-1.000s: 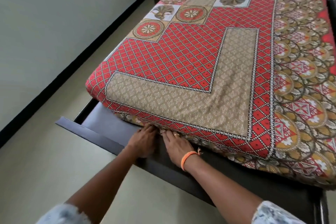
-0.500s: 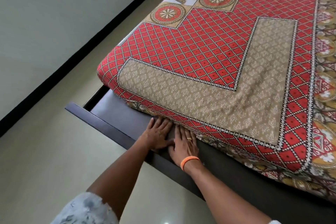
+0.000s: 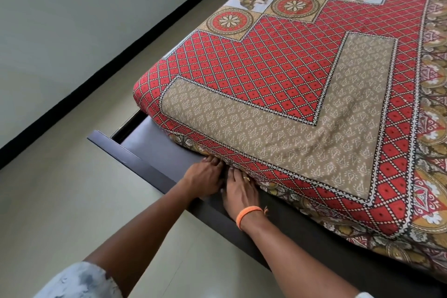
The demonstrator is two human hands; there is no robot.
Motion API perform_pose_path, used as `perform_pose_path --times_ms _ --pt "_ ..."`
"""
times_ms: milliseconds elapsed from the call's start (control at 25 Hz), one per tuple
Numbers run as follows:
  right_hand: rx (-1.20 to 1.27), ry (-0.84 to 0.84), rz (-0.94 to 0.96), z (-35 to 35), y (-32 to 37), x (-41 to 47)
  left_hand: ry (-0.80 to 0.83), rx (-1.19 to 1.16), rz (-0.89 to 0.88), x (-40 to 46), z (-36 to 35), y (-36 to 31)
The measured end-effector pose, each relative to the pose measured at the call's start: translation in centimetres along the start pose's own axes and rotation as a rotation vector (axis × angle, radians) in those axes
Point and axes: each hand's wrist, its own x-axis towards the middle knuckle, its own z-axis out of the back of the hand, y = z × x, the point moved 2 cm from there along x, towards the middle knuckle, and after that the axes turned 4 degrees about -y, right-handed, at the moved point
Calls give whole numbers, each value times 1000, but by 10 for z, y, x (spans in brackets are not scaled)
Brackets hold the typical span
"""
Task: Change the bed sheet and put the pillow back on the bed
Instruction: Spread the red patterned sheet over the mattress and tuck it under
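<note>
Sheet edge being tucked at the foot of the bed.

Left hand [image 3: 204, 176] and right hand [image 3: 240, 190] lie side by side, fingers straight and pushed under the mattress edge, pressing the bed sheet [image 3: 278, 94] onto the dark bed frame [image 3: 150, 150]. The untucked hem runs rightward along the edge, nearer the right hand. No pillow in view.

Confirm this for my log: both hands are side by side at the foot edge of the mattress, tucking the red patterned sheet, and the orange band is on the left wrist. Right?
Not quite. The head view shows the orange band on the right wrist, not the left. The rest stands: the left hand and right hand are side by side at the mattress edge, fingers at the red patterned sheet.
</note>
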Motion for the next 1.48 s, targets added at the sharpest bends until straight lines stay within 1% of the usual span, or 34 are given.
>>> perform_pose_path --times_ms 120,200,280,320,400,440,520,600,640,720,800,920,1000,1120,1160,1240,1320,1400,1480 --pt "50 38 -55 -6 4 9 86 59 11 8 -8 2" --pt "59 101 -75 -15 7 14 169 101 73 7 -11 12" --pt "56 105 -56 -21 1 14 183 114 76 11 -2 10" --pt "43 104 -38 -20 -5 12 173 59 49 13 3 4" --pt "-8 148 40 -9 -9 6 119 -50 31 8 15 -2" --pt "-56 179 118 -2 -4 4 84 -28 46 2 18 2" --pt "-100 236 312 8 12 3 62 77 160 -12 18 24" --pt "-78 212 431 9 24 13 93 150 311 -25 16 51" --pt "-71 184 475 4 29 24 104 170 342 -27 17 63" --pt "-115 162 511 -4 38 47 102 189 304 -18 16 83" --pt "-148 179 467 -10 47 66 119 178 252 -5 15 96" --pt "-46 247 333 -27 55 82 201 298 185 2 8 110" --pt "41 281 239 -37 63 89 183 359 162 5 1 117" --pt "135 303 162 -48 71 100 174 376 139 17 -5 124" --pt "148 327 152 -49 71 105 196 368 144 22 -5 125" --pt "125 364 174 -45 65 106 234 213 221 28 2 125" --pt "85 387 250 -26 54 87 263 87 299 27 16 110" --pt "30 462 289 -5 30 53 240 138 297 23 31 81" --pt "121 478 191 10 -7 17 177 171 216 19 43 33"
